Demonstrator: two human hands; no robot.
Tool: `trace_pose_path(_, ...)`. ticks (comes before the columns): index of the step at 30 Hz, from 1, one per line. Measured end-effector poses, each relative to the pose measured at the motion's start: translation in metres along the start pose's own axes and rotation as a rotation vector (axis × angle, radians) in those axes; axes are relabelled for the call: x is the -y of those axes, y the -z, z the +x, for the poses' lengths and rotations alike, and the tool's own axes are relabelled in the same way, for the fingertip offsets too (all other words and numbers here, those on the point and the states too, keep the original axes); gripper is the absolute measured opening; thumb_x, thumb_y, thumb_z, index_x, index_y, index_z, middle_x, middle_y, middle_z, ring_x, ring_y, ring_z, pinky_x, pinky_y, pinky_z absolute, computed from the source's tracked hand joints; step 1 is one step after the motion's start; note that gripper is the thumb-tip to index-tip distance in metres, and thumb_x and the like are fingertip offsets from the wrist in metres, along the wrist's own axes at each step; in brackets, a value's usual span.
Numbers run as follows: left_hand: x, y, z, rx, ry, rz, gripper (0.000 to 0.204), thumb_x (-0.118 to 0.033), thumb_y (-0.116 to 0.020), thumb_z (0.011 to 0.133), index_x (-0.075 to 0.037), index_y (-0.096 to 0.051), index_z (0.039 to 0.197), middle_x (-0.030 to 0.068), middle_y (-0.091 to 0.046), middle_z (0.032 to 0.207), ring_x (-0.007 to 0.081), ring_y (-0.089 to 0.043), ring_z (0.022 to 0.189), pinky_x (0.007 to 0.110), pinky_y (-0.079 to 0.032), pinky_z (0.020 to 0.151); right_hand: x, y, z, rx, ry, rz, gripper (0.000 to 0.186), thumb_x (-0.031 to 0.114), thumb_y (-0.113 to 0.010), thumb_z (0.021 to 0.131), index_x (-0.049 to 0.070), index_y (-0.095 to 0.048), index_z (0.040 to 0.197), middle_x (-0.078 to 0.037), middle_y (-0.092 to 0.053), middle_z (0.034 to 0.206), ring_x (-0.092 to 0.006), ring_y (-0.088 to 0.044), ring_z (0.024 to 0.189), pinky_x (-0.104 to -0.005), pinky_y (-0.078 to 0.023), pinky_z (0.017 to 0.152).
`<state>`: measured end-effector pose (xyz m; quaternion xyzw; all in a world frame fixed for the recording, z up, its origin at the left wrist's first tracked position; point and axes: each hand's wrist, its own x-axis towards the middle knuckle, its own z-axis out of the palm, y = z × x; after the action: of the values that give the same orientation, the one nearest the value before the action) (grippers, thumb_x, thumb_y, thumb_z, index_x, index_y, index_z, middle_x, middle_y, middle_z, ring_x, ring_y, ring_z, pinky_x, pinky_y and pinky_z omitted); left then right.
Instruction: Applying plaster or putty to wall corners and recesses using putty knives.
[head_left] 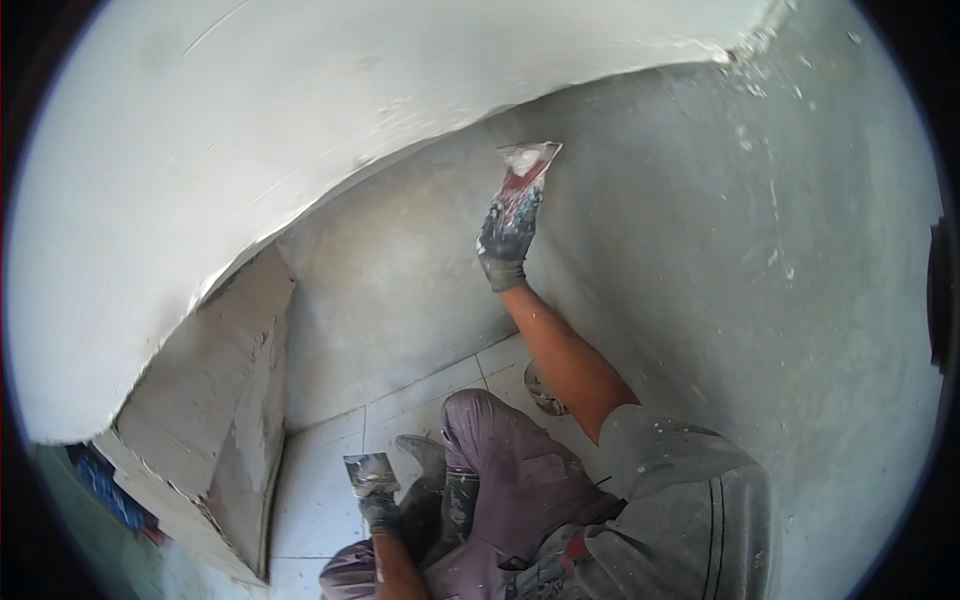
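Observation:
My right hand (507, 242), in a dark, paint-smeared glove, reaches up and forward toward the bare grey wall under a white plastered surface. It is closed round a putty knife (522, 170) with a red part, and pale putty sits on its wide blade. I cannot tell whether that blade touches the wall. Low over the floor, my left hand (379, 513), gloved as well, grips a second putty knife (370, 471). Its broad metal blade points forward, with light smears on it.
White plaster (230, 130) with a curving lower edge spans the upper left. A grey wall (740, 270) runs along my right. A rough block (215, 390) juts out at left. Behind my right forearm, a smeared round container (544, 390) stands on white floor tiles (320, 480).

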<state>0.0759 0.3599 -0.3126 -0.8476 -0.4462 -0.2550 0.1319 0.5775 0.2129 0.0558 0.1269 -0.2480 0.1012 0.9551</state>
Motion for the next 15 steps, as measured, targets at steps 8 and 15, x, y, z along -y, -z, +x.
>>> trace_pose_path(8,0.002,-0.019,0.004,-0.054,0.030,0.019,0.035,-0.040,-0.058,0.084,-0.015,-0.068,0.106,0.0134,-0.067,0.109,0.0338,-0.063,0.100,0.046,-0.051,0.081,0.012,-0.014,0.073,0.186,1.064,-1.403,0.070,0.000,-0.042,0.092,0.002,-0.005,0.151,-0.009,-0.013,0.157,-0.0203,-0.016,0.143,-0.0378,-0.014,0.117)
trace_pose_path(15,0.009,-0.013,0.001,-0.010,-0.007,0.096,0.036,-0.040,-0.062,0.079,-0.016,-0.069,0.105,0.0135,-0.068,0.105,0.0335,-0.065,0.096,0.046,-0.052,0.081,0.018,-0.071,0.068,0.391,0.783,-0.448,0.073,0.017,-0.054,0.090,-0.005,-0.014,0.148,-0.017,-0.020,0.154,-0.0248,-0.017,0.143,-0.0383,-0.016,0.117)
